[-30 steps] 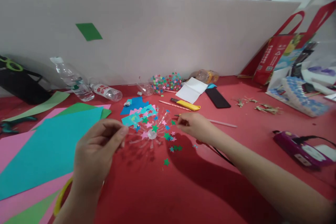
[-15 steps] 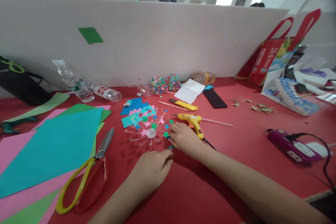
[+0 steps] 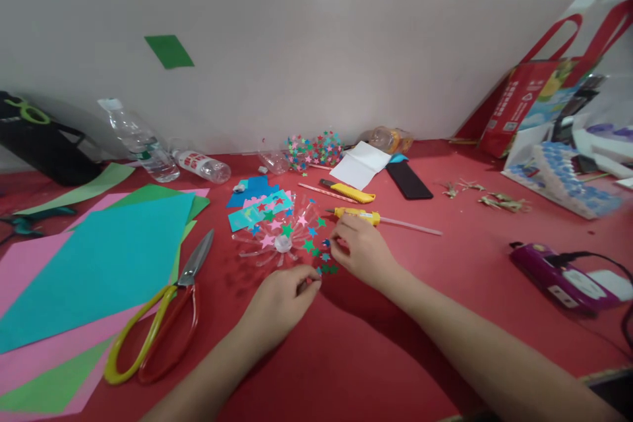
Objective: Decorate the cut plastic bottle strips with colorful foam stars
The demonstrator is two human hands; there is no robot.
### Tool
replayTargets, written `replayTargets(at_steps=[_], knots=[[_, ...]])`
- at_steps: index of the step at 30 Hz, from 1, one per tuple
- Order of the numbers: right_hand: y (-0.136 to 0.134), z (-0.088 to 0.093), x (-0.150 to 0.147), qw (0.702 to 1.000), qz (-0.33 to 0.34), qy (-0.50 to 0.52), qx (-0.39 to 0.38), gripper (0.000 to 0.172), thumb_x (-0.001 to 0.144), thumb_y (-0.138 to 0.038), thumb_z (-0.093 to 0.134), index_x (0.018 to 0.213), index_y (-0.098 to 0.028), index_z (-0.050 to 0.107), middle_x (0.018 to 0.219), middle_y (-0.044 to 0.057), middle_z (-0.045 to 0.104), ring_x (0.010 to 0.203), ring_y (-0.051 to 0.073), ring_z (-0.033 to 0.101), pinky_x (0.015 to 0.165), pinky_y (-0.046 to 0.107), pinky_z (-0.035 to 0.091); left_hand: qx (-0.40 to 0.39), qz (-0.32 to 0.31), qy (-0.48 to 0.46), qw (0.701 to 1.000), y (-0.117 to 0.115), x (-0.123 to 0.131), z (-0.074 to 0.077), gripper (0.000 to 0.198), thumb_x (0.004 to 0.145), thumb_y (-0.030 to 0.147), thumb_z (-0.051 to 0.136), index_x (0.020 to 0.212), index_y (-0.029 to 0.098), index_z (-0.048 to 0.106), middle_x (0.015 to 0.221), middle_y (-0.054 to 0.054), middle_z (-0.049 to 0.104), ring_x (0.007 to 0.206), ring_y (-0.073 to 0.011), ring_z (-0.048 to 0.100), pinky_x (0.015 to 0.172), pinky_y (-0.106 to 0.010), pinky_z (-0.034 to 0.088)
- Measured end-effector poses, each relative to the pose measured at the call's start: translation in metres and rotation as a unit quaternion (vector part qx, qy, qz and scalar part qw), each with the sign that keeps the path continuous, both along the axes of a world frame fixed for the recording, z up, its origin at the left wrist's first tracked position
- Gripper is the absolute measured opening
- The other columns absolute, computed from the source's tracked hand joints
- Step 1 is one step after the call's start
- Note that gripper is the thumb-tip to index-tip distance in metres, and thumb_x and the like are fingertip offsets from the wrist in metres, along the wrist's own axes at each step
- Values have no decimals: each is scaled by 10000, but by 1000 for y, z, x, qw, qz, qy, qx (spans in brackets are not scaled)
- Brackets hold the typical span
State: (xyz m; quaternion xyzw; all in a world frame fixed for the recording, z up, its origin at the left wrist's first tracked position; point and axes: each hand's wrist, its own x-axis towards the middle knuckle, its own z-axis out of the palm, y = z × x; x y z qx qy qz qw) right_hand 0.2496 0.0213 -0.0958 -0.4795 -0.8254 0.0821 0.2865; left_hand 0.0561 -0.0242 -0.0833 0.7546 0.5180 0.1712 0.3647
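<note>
On the red table, a clear plastic flower-like piece point(image 3: 283, 243) of cut strips lies splayed around a round centre. Small pink, green and blue stars point(image 3: 308, 246) lie over its strips and beside it. My left hand point(image 3: 283, 300) is at its near side, thumb and forefinger pinched together next to a small teal bit; what they hold is too small to make out. To the right, my right hand point(image 3: 363, 252) has curled fingers, the tips meeting by a dark blue star point(image 3: 325, 242). Behind that hand lies a yellow glue gun point(image 3: 370, 216) with a clear glue stick, partly hidden.
Large scissors point(image 3: 185, 277) and coloured sheets point(image 3: 99, 264) lie at left. Farther back are a yellow cutter point(image 3: 352, 192), a black phone point(image 3: 409, 179), a star-covered bottle piece point(image 3: 314, 151) and plastic bottles point(image 3: 202, 166). A purple power strip point(image 3: 558, 277) is at right.
My right hand has drawn slightly right and up from the stars, uncovering several of them. My left hand has shifted a little left and up. The view has tilted down.
</note>
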Motion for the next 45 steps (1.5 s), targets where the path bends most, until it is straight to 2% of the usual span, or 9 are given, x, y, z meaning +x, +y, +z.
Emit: replayTargets(at_steps=[5, 10, 18, 22, 25, 29, 34, 40, 45], knots=[[-14, 27, 3, 989, 55, 69, -120, 145, 778, -71, 552, 686, -166, 612, 692, -25, 627, 636, 94, 582, 585, 189, 442, -125, 40, -160, 978, -4, 7, 4, 284, 868, 431, 469, 854, 178, 597, 441, 70, 497, 351, -88, 392, 408, -211, 295], [-26, 38, -3, 981, 69, 78, -167, 92, 782, -117, 612, 723, -176, 649, 769, -26, 664, 704, 87, 601, 655, 185, 458, -144, 69, -229, 960, -6, 11, 14, 262, 824, 435, 498, 754, 186, 541, 400, 79, 476, 311, -56, 295, 368, -190, 219], [8, 31, 50, 951, -253, -47, -169, 360, 873, -419, 533, 683, -136, 648, 775, 165, 661, 805, 277, 629, 628, 306, 379, -22, 60, -211, 975, -18, 11, 23, 243, 848, 313, 487, 635, 197, 478, 467, 61, 465, 453, -82, 432, 483, -203, 348], [17, 18, 58, 935, -280, -61, -208, 348, 800, -453, 610, 624, -153, 631, 694, 128, 655, 717, 249, 632, 584, 277, 333, 107, 48, -188, 975, -24, 7, 29, 247, 830, 253, 485, 590, 197, 476, 498, 52, 468, 473, -84, 437, 490, -214, 346], [22, 9, 62, 937, -266, -19, -228, 351, 769, -466, 630, 589, -164, 617, 624, 79, 638, 631, 204, 605, 547, 262, 306, 176, 94, -211, 957, -25, 0, 34, 256, 826, 226, 510, 573, 195, 479, 499, 55, 471, 466, -75, 424, 482, -206, 347], [26, 11, 75, 936, -248, 90, -232, 352, 757, -463, 627, 584, -157, 607, 551, 58, 597, 585, 185, 576, 511, 262, 307, 158, 181, -270, 932, -17, -11, 40, 153, 847, 248, 526, 707, 195, 560, 497, 61, 541, 404, -64, 418, 422, -190, 348], [14, 36, 72, 919, -142, 282, -236, 434, 845, -528, 475, 988, -148, 629, 805, 78, 672, 688, 172, 630, 569, 252, 437, 133, 230, -316, 911, -8, -19, 44, 108, 846, 276, 549, 798, 184, 578, 507, 54, 590, 374, -56, 418, 385, -174, 342], [-22, 50, 36, 873, -2, 385, -300, 350, 771, -460, 553, 880, -140, 645, 667, 66, 655, 526, 144, 586, 476, 246, 441, 138, 241, -281, 918, -6, -19, 44, 147, 838, 256, 544, 710, 185, 539, 489, 56, 564, 375, -53, 407, 384, -167, 337], [-42, 53, 15, 790, 115, 454, -396, 254, 794, -405, 567, 729, -163, 606, 429, -47, 505, 318, 58, 338, 361, 201, 281, 156, 244, -258, 922, -6, -20, 44, 158, 849, 224, 516, 694, 196, 511, 495, 65, 543, 391, -57, 414, 403, -174, 335]])
